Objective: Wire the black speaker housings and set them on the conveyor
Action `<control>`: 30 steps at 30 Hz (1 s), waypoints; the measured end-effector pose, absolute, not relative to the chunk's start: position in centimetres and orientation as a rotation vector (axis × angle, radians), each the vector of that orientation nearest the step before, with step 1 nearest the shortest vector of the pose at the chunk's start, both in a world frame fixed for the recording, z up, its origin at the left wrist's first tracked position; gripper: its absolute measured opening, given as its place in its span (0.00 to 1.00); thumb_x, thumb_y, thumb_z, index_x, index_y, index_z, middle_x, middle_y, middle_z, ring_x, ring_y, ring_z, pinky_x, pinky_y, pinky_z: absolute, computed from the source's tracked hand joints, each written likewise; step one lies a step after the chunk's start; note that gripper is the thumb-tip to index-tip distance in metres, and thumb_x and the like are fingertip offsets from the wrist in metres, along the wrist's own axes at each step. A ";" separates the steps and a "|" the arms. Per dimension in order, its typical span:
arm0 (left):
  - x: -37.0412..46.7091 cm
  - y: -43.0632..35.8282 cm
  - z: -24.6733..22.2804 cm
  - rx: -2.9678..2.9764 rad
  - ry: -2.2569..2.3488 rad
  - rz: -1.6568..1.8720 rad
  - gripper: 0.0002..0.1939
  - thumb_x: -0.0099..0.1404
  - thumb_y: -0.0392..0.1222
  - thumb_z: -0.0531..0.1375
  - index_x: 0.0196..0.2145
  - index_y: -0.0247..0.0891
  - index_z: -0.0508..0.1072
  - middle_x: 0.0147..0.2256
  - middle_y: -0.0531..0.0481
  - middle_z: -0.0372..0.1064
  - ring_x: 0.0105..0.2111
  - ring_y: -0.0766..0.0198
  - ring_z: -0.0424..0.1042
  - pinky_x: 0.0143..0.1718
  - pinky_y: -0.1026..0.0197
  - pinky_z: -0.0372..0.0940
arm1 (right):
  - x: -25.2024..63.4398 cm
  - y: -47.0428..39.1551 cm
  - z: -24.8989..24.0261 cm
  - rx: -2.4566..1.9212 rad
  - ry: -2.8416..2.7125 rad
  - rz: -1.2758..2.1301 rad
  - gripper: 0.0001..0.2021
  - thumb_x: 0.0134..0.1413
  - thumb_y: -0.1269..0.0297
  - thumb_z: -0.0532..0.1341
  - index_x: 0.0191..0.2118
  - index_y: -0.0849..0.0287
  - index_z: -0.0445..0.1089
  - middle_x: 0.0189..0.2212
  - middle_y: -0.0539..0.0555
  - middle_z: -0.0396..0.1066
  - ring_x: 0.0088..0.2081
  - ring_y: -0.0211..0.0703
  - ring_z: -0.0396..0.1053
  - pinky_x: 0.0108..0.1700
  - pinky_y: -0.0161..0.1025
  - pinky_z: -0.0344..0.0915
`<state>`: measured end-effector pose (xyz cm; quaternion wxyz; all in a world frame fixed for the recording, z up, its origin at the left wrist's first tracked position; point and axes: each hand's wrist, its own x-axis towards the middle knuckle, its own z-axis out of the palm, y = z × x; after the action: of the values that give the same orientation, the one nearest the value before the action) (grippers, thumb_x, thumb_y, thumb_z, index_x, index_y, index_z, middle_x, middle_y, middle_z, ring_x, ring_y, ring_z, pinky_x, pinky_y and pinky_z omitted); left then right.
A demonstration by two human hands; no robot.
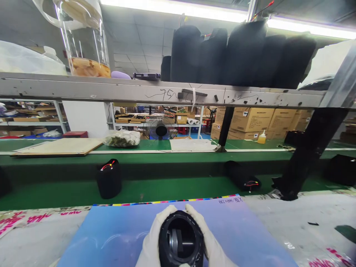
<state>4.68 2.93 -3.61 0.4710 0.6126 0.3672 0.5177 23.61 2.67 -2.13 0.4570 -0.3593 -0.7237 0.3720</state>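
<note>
Both hands, in white gloves, grip a black hollow round housing just above the blue-violet mat. My left hand wraps its left side, and my right hand wraps its right side, with fingertips reaching the far rim. The housing's round mouth faces me. Inside it shows a silvery round part with a dark strip beside it. The lower end of the housing is cut off by the frame's bottom edge.
Behind the mat runs a green conveyor belt bearing a black cylinder with red and yellow wires and another lying on its side. A metal shelf crosses overhead, loaded with black cylinders and a glass jar. A black-wrapped post stands right.
</note>
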 end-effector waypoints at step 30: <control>3.1 3.6 -0.7 2.003 1.086 1.190 0.33 0.55 0.56 0.62 0.58 0.54 0.69 0.51 0.48 0.73 0.50 0.43 0.73 0.53 0.50 0.64 | 24.4 4.3 0.1 -0.894 -2.006 0.787 0.15 0.68 0.54 0.49 0.51 0.46 0.69 0.45 0.54 0.75 0.46 0.49 0.73 0.52 0.45 0.69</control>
<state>3.13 3.56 -0.72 0.2818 0.7475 0.4054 0.4443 24.40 4.28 0.06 0.3935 -0.3524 -0.7904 0.3102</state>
